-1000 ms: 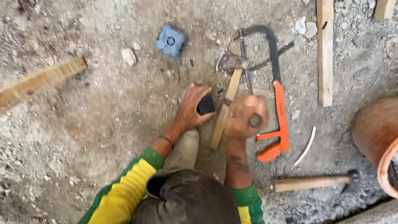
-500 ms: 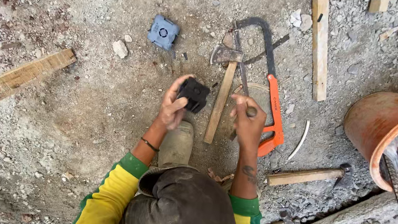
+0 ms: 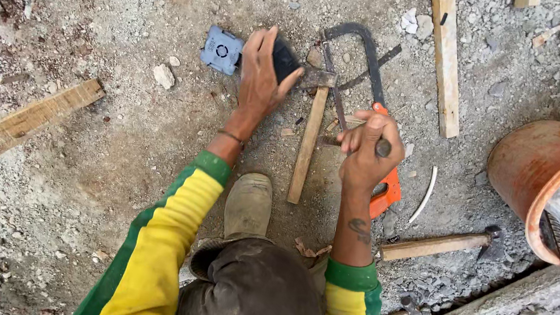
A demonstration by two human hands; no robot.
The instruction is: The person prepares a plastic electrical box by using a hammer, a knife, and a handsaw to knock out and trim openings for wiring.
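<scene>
My left hand reaches forward over the gravel floor and grips a small black box. The box is right next to a blue-grey square box that lies on the ground. My right hand is closed around a small dark grey round piece and hovers over the hacksaw with its orange handle. Between my hands lies a hammer with a wooden handle. Yellow and green sleeves cover both arms.
My boot stands below the hammer. A second wooden-handled tool lies at the right, near an orange bucket holding a plastic bag and a rebar piece. Wooden planks, a white curved strip and stones are scattered around.
My left hand has carried the black box forward and left, up to the blue-grey box. My right hand has stayed over the hacksaw, closed on the small piece.
</scene>
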